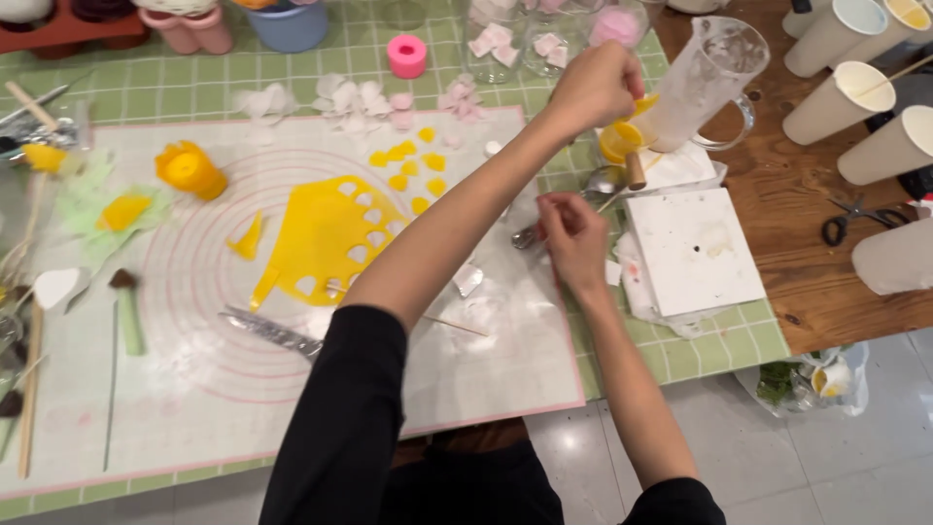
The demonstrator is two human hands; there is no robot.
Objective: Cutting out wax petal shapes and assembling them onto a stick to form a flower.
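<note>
We see a table covered partly by a green checked cloth, and on it a large white work mat with pink rings. At about nine o'clock from the hands lies a rolled-out yellow sheet with petal shapes cut out of it; loose yellow petals sit just above it at twelve. At three o'clock from the hands a white square block rests on tissue, and paper cups stand farther out on the bare wood.

Our left hand crosses over to the one o'clock corner, fingers closed — pinching a small yellow piece just beside a tilted clear plastic pitcher. Below it sits a small yellow cup with a wooden-handled tool.

Our right hand hovers lower, fingers curled together near a metal spoon — whether it grips anything we cannot tell.
</note>
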